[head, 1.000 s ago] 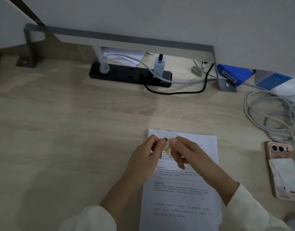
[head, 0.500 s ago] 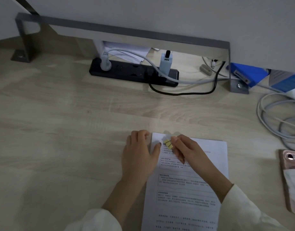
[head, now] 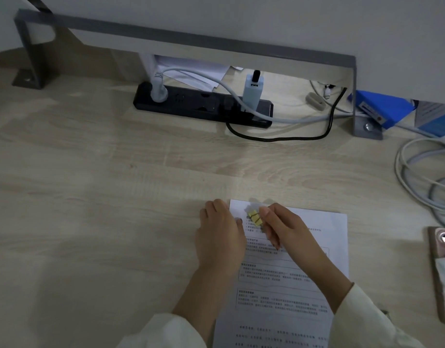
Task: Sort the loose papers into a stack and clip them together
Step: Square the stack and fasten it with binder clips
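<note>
A stack of printed white papers [head: 314, 249] lies flat on the wooden desk, its top edge toward the wall. A small yellow binder clip [head: 254, 217] sits near the stack's top left corner. My right hand [head: 283, 228] pinches the clip between thumb and fingers. My left hand [head: 220, 234] lies flat on the desk at the stack's left edge, fingers straight, thumb touching the paper. Whether the clip's jaws grip the sheets is hidden.
A black power strip [head: 204, 106] with plugs and a black cable stands at the back under a grey metal rail [head: 191, 38]. Coiled white cables [head: 422, 182] and blue boxes [head: 382, 109] lie at right. A pink phone [head: 442, 272] rests right of the papers.
My left hand let go of the clip and dropped flat beside the stack's left edge. My right hand lowered the clip onto the top left corner of the papers.
</note>
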{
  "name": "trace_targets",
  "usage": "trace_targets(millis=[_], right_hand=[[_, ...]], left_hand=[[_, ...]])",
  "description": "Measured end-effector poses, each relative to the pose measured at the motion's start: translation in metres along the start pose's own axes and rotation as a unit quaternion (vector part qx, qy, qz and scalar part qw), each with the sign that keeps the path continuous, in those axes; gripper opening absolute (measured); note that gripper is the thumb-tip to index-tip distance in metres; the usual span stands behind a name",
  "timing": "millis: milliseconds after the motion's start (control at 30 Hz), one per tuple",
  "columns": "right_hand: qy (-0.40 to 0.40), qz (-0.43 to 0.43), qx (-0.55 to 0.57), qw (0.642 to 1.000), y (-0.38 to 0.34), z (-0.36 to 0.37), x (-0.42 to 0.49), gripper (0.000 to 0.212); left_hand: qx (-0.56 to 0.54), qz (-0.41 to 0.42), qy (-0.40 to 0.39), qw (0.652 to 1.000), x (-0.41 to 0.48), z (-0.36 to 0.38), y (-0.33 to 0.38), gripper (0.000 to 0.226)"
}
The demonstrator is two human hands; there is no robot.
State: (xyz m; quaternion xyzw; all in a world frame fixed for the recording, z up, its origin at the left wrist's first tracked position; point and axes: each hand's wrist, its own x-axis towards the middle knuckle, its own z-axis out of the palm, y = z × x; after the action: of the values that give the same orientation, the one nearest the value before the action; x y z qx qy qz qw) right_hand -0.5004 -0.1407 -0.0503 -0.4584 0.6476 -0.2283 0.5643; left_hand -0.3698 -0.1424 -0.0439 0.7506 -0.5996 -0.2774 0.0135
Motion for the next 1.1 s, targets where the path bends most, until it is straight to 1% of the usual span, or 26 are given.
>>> trace_targets(millis=[100, 167, 233, 300, 367, 433, 500, 600, 667, 767, 867, 933, 1000, 1100], right_hand=[[0.001, -0.002, 0.003, 1.0, -0.001, 0.001, -0.001, 0.041], [0.002, -0.007, 0.004, 1.0, -0.001, 0.001, -0.002, 0.041], [0.004, -0.007, 0.004, 1.0, -0.001, 0.001, -0.002, 0.041], [0.006, -0.005, 0.006, 1.0, -0.001, 0.002, -0.002, 0.041], [0.006, -0.003, 0.007, 1.0, -0.001, 0.002, -0.003, 0.041], [0.006, -0.003, 0.009, 1.0, -0.001, 0.002, -0.003, 0.041], [0.006, -0.005, 0.012, 1.0, -0.001, 0.002, -0.003, 0.041], [0.005, -0.005, 0.011, 1.0, -0.001, 0.001, -0.003, 0.041], [0.003, -0.005, 0.013, 1.0, 0.0, 0.001, -0.003, 0.042], [0.0, -0.009, 0.017, 1.0, -0.001, 0.0, -0.004, 0.041], [-0.005, -0.011, 0.025, 1.0, 0.0, 0.0, -0.004, 0.04], [-0.009, -0.015, 0.024, 1.0, 0.001, -0.001, -0.003, 0.036], [0.004, -0.039, -0.001, 0.999, 0.0, -0.003, 0.0, 0.033], [0.033, -0.116, -0.084, 0.989, -0.004, -0.011, 0.012, 0.029]], left_hand=[[-0.026, -0.001, 0.0, 1.0, -0.006, -0.001, 0.002, 0.033], [-0.076, -0.011, -0.017, 0.997, -0.009, -0.003, 0.001, 0.035], [-0.146, -0.043, -0.043, 0.987, -0.009, -0.006, -0.002, 0.034], [-0.22, -0.076, -0.059, 0.971, -0.005, -0.011, -0.005, 0.032], [-0.301, -0.108, -0.085, 0.944, 0.001, -0.012, -0.009, 0.032], [-0.351, -0.119, -0.118, 0.921, 0.008, -0.01, -0.012, 0.028], [-0.348, -0.122, -0.118, 0.922, 0.011, -0.007, -0.012, 0.021], [-0.318, -0.125, -0.102, 0.934, 0.012, -0.006, -0.012, 0.02], [-0.303, -0.121, -0.117, 0.938, 0.012, -0.009, -0.011, 0.019], [-0.318, -0.117, -0.131, 0.932, 0.015, -0.011, -0.012, 0.022], [-0.323, -0.108, -0.123, 0.932, 0.017, -0.01, -0.014, 0.025], [-0.331, -0.097, -0.111, 0.932, 0.017, -0.007, -0.015, 0.023], [-0.33, -0.093, -0.092, 0.935, 0.016, -0.004, -0.017, 0.019], [-0.33, -0.085, -0.074, 0.937, 0.016, 0.0, -0.018, 0.015]])
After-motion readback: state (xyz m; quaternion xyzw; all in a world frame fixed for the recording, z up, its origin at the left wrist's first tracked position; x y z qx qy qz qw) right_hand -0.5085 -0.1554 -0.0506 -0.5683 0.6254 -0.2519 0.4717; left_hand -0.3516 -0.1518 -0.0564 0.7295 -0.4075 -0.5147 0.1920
